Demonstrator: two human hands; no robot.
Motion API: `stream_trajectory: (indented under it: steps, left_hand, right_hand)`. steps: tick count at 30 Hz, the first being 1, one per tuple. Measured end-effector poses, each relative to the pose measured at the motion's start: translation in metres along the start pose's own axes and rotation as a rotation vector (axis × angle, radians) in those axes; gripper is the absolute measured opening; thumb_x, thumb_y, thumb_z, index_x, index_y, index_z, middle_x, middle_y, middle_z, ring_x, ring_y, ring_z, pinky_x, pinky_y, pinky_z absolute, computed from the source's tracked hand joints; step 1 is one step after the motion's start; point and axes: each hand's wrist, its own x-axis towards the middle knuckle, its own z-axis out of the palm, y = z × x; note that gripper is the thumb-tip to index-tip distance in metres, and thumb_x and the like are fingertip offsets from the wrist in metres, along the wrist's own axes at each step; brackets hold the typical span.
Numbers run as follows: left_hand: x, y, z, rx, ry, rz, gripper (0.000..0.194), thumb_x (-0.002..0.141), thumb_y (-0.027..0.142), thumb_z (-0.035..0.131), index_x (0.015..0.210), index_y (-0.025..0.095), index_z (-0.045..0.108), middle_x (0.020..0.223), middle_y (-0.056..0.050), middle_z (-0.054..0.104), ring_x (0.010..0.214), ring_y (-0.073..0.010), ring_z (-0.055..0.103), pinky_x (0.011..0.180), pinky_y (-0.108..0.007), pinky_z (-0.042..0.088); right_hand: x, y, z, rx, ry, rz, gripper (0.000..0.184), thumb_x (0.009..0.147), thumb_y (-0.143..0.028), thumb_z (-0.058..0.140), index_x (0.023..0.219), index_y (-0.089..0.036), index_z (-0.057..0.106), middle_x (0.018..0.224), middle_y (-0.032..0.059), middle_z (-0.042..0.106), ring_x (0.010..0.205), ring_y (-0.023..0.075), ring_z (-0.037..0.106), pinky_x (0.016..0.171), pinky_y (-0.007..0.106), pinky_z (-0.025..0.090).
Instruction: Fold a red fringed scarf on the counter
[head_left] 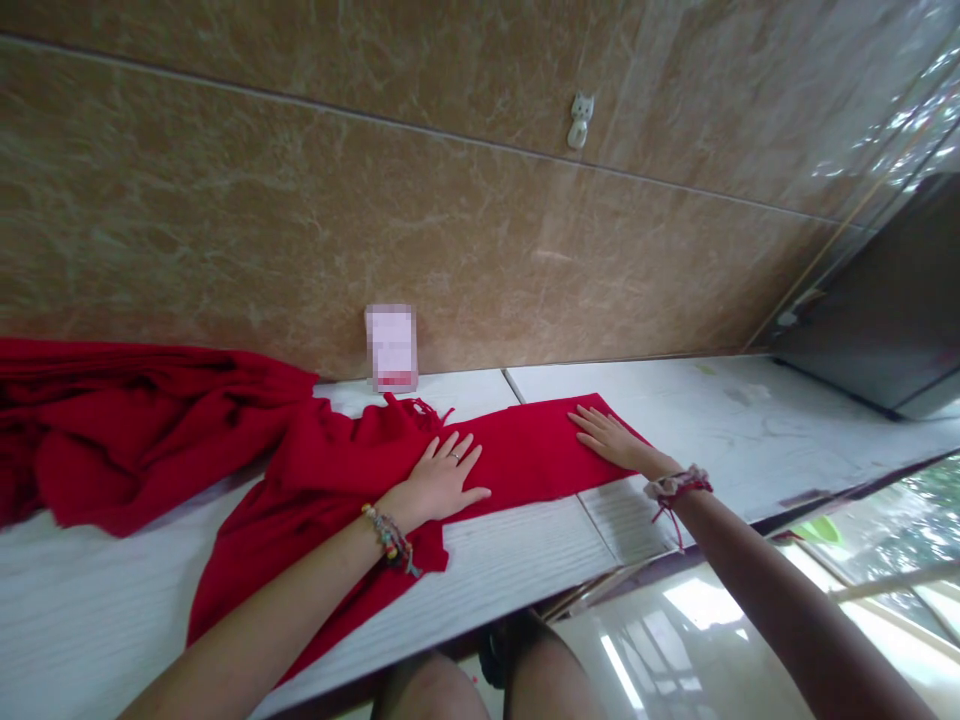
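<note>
With its fingers spread and gripping nothing, the left hand (444, 482) lies flat on a red fringed scarf (525, 455), while the right hand (609, 440), fingers extended and slightly parted, rests palm-down near the smoothed strip's right end. The scarf lies across a white wood-grain tabletop (517, 560), with bunched red fabric (150, 440) at left and a blurred pale box (391, 345) by the brown marbled wall (225, 220).

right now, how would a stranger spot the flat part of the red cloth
Start at the brown wall and drop to the white counter along its foot. There, the left hand and right hand rest on the flat part of the red cloth. It is a smooth, straight-edged strip, unlike the bunched red folds to its left.
</note>
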Motion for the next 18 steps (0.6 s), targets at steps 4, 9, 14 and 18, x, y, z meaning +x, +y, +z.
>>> stream_trajectory:
  steps: [4, 9, 14, 18]
  left_hand:
    - [0.001, -0.001, 0.002, -0.001, 0.003, 0.019, 0.069, 0.085, 0.055, 0.035, 0.138, 0.013, 0.026, 0.146, -0.013, 0.020, 0.135, -0.0281, 0.013, 0.108, -0.046, 0.012]
    - [-0.014, -0.014, -0.005, 0.034, 0.041, 0.091, 0.066, 0.085, 0.054, 0.038, 0.137, 0.015, 0.029, 0.147, -0.013, 0.015, 0.135, -0.0272, 0.008, 0.108, -0.043, 0.014]
    - [-0.042, -0.053, -0.016, 0.060, 0.099, 0.137, 0.074, 0.076, 0.051, 0.056, 0.136, 0.017, 0.030, 0.147, -0.012, 0.017, 0.135, -0.0279, 0.011, 0.107, -0.044, 0.019]
    - [-0.054, -0.074, -0.015, 0.057, 0.182, 0.187, 0.063, 0.073, 0.040, 0.063, 0.128, 0.020, 0.043, 0.142, -0.011, 0.033, 0.130, -0.0251, 0.027, 0.104, -0.038, 0.027]
  right_hand:
    - [0.024, -0.041, -0.015, 0.025, 0.063, 0.056, 0.047, 0.091, -0.040, 0.029, 0.135, -0.023, 0.034, 0.140, 0.0115, 0.037, 0.131, 0.0273, 0.027, 0.101, 0.056, 0.025]
    - [0.073, -0.121, -0.028, 0.074, 0.074, -0.120, 0.052, 0.090, -0.046, 0.033, 0.133, -0.018, 0.038, 0.140, 0.0142, 0.035, 0.130, 0.0277, 0.028, 0.103, 0.053, 0.025]
    - [0.100, -0.155, -0.016, 0.125, 0.031, -0.179, 0.051, 0.090, -0.046, 0.035, 0.133, -0.019, 0.037, 0.140, 0.0146, 0.035, 0.129, 0.0289, 0.029, 0.101, 0.053, 0.027]
    - [0.102, -0.156, -0.004, 0.174, 0.026, -0.179, 0.052, 0.089, -0.044, 0.039, 0.134, -0.017, 0.036, 0.140, 0.0154, 0.034, 0.130, 0.0296, 0.027, 0.102, 0.055, 0.024]
